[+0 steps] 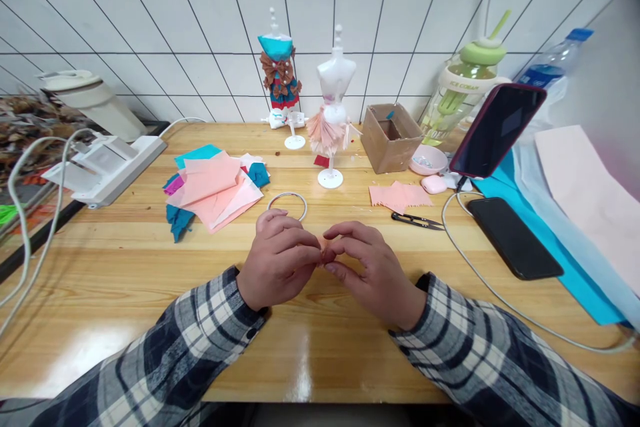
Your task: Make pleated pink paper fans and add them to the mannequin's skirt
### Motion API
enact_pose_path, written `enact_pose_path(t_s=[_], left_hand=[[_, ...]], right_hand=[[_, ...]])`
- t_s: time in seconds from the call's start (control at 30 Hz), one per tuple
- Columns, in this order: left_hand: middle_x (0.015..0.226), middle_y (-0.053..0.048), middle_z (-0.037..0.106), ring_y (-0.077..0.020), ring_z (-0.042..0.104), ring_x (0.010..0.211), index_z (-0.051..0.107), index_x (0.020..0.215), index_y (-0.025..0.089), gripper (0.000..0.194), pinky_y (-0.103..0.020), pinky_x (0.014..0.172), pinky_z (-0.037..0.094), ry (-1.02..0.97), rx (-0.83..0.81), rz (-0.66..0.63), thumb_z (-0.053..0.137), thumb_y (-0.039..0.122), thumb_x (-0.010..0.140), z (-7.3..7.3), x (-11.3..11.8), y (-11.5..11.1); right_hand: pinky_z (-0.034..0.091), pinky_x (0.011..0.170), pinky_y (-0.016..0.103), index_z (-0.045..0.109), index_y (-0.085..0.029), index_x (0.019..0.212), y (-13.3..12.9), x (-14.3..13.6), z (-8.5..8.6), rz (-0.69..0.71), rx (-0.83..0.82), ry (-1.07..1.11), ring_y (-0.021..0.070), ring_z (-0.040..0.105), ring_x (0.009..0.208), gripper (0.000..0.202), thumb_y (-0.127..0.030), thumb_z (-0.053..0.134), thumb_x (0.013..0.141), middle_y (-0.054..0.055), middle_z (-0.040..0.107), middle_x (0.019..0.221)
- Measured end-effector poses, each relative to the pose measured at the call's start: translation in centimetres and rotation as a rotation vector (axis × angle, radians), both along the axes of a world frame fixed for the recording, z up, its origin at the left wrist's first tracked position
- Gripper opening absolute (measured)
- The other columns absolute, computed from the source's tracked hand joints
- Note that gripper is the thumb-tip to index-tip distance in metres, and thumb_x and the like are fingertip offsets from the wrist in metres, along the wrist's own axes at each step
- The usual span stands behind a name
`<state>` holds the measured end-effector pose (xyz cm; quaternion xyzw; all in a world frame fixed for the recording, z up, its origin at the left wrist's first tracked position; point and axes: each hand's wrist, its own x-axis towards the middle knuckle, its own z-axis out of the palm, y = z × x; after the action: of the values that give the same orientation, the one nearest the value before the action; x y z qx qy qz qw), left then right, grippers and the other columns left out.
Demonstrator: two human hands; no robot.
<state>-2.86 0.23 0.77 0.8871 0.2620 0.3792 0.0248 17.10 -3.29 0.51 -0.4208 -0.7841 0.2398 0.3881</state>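
Above the middle of the table, my left hand and my right hand meet at the fingertips. Both are closed in a pinch on a small piece of pink paper, mostly hidden by the fingers. A silvery ring lies just beyond my left hand. Behind the hands stands a small white mannequin with a pleated pink skirt. To the right are a pink strip with a fringed edge and black thread snips.
Pink and blue paper sheets lie left. A dressed mannequin, a cardboard box and a pink dish stand at the back. A propped phone, black phone and white cable are right; a power strip is left.
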Motion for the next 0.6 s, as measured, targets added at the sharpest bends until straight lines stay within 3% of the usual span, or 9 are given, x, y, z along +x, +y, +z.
enact_pose_path(t_s=[0.27,0.43,0.6], left_hand=[[0.077,-0.001,0.069,-0.0189,0.056,0.079,0.062,0.084,0.023,0.015,-0.042,0.084,0.04,-0.006,-0.145,-0.069,0.059,0.013,0.073,0.56,0.18,0.06],[0.078,-0.002,0.069,-0.0189,0.056,0.08,0.062,0.085,0.023,0.014,-0.041,0.085,0.04,0.002,-0.182,-0.108,0.058,0.014,0.075,0.5,0.13,0.22],[0.076,-0.003,0.067,-0.0183,0.055,0.078,0.062,0.081,0.02,0.009,-0.038,0.08,0.043,-0.093,-0.304,-0.059,0.058,0.013,0.076,0.45,0.21,0.19]], right_hand=[[0.047,0.084,0.035,0.066,-0.023,0.087,0.07,-0.09,-0.27,-0.049,-0.021,0.131,0.0169,0.062,0.089,0.004,-0.023,0.066,0.083,0.002,0.068,0.096],[0.049,0.077,0.034,0.062,-0.023,0.095,0.09,-0.12,-0.21,-0.049,-0.045,0.152,0.0154,0.06,0.077,0.015,-0.026,0.068,0.082,0.003,0.066,0.093],[0.049,0.083,0.038,0.053,-0.022,0.115,-0.12,0.08,0.04,-0.108,0.061,0.204,0.0159,0.058,0.081,0.038,-0.026,0.067,0.08,0.006,0.06,0.108]])
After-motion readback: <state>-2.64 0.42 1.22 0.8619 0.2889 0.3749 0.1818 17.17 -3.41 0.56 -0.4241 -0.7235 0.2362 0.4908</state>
